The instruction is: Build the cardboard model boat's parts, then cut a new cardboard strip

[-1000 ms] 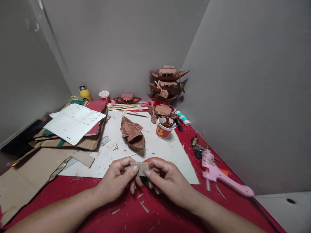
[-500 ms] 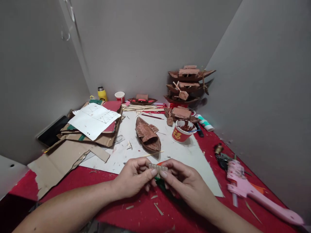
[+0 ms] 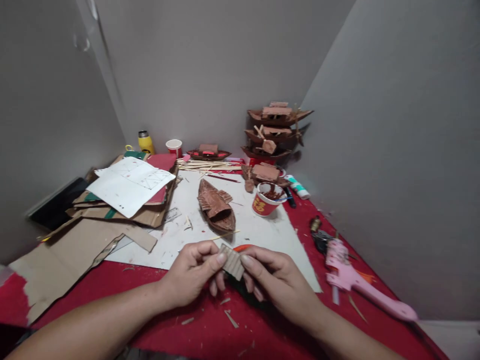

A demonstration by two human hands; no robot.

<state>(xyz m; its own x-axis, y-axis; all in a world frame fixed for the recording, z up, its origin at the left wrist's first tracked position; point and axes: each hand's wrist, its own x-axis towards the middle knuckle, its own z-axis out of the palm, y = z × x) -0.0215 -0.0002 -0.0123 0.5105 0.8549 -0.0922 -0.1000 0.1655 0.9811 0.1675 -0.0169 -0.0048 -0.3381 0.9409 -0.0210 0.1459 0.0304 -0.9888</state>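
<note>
Between my two hands is a small piece of corrugated cardboard (image 3: 232, 262), its ridged face showing. My left hand (image 3: 197, 272) pinches its left edge between thumb and fingers. On the opposite edge, the thumb and fingers of my right hand (image 3: 275, 280) are closed. Something orange (image 3: 243, 247) shows behind the piece, by the right fingers, and a dark green thing below is mostly hidden. Just beyond my hands, a brown model boat (image 3: 216, 206) with a ridged arched roof rests on a white sheet (image 3: 180, 200).
A paper cup (image 3: 268, 199) with brown paint stands right of the boat. Farther right lies a pink glue gun (image 3: 360, 282). Several finished boats (image 3: 279, 117) are stacked at the back. Cardboard pieces (image 3: 75, 245) and a drawn sheet (image 3: 131, 182) lie left; thin sticks (image 3: 210, 167) lie behind.
The cardboard piece has been turned from nearly edge-on, so its ridged face now shows. Both hands still hold it. The whole view has shifted, with the surroundings moving left.
</note>
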